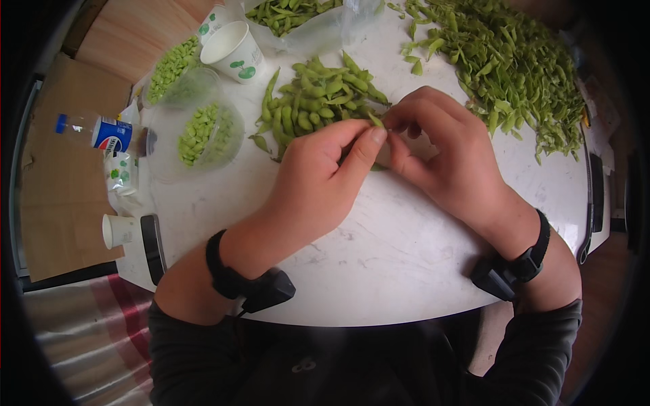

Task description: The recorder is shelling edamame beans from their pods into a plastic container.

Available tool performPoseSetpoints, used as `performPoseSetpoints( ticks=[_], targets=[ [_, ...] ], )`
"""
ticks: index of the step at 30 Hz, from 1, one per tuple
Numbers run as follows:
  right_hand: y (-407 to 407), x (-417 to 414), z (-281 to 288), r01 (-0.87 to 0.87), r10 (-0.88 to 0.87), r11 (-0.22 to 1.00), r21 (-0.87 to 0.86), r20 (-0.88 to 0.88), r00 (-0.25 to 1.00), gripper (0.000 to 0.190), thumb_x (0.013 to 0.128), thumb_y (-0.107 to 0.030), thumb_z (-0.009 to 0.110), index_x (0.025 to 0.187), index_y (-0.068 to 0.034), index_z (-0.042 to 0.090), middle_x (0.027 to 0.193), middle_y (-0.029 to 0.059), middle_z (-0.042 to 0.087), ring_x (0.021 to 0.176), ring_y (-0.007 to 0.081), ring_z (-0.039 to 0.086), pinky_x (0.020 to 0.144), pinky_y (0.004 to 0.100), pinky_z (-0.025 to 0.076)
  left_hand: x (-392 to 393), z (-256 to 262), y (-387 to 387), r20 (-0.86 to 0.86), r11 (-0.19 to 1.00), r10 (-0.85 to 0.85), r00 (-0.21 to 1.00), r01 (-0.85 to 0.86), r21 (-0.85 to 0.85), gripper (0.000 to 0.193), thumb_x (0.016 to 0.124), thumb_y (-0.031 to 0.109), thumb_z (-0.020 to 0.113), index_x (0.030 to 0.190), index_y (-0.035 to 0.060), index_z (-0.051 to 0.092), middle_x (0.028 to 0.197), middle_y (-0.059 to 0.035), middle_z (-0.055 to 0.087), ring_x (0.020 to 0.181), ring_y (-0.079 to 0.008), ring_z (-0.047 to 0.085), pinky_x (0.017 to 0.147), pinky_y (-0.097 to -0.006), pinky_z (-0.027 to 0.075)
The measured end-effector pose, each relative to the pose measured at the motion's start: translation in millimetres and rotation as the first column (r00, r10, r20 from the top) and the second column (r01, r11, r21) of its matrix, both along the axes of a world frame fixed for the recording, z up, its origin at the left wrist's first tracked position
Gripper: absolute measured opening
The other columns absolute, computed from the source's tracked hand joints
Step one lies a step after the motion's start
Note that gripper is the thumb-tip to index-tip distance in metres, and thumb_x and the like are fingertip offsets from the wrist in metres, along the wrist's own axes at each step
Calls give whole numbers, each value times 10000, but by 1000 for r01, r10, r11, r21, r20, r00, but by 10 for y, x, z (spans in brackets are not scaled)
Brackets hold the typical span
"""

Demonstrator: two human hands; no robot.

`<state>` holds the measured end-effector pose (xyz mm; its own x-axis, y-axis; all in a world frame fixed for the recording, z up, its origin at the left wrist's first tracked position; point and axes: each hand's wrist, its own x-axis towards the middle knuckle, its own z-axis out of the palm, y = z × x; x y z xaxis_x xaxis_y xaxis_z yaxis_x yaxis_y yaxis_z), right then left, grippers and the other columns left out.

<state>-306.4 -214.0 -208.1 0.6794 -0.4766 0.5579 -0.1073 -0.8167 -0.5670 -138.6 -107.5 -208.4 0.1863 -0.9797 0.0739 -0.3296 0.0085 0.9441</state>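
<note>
Thumb and fingers of my left hand (325, 172) pinch a green soybean pod (376, 120) over the near right side of a pile of full pods (315, 101). My right hand (442, 142) meets it from the right, its fingertips closed at the pod's end. To the left, a clear plastic container (228, 152) holds shelled green beans (197, 139). Another heap of shelled beans (172, 71) lies behind it in a clear container. At the far right spreads a large heap of green pods or shells (513, 71).
A paper cup (236, 53) stands behind the containers, beside a plastic bag (325, 30) of pods. Along the left are a plastic bottle with a blue label (112, 134), a tissue pack (121, 173), a small paper cup (118, 231) and a phone (152, 248).
</note>
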Motion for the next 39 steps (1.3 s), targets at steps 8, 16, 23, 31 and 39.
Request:
performPoseSetpoints(
  ticks=[8,16,23,31,39],
  targets=[
    [31,9,-8,-5,5,998,-64,-4,1000,163,788,-25,726,939,-13,668,877,116,647,744,311,650,661,390,544,1,-46,-6,65,999,44,997,-42,-31,229,1032,179,607,923,-18,648,613,-73,528,556,-87,432,513,-299,385],
    [90,28,-14,31,-34,999,-40,-67,997,156,772,-26,725,893,0,630,827,136,610,715,343,630,631,421,530,-29,-77,-13,122,995,42,992,-30,-100,197,1010,141,613,898,-20,634,619,-141,546,516,-196,480,514,-341,412],
    [90,30,-12,32,-39,998,-58,-121,992,186,732,-22,717,844,2,570,798,156,593,709,372,622,618,443,523,-49,-60,-5,226,991,9,974,22,-135,164,995,110,606,892,-17,612,679,-191,609,593,-346,619,546,-402,463],
    [110,31,-14,57,-61,997,-48,-93,994,196,759,-52,728,840,-2,557,791,153,601,687,360,625,595,435,518,-4,-37,-19,295,976,-23,955,85,-201,153,975,108,628,882,-13,607,672,-167,624,583,-329,624,542,-402,471],
    [107,15,28,7,-3,999,54,-67,998,190,768,-27,726,844,-4,552,794,145,599,673,336,616,584,403,504,40,11,11,107,997,-84,991,83,12,79,975,31,624,913,-16,606,757,20,597,692,-20,473,591,-214,411]
  ],
)
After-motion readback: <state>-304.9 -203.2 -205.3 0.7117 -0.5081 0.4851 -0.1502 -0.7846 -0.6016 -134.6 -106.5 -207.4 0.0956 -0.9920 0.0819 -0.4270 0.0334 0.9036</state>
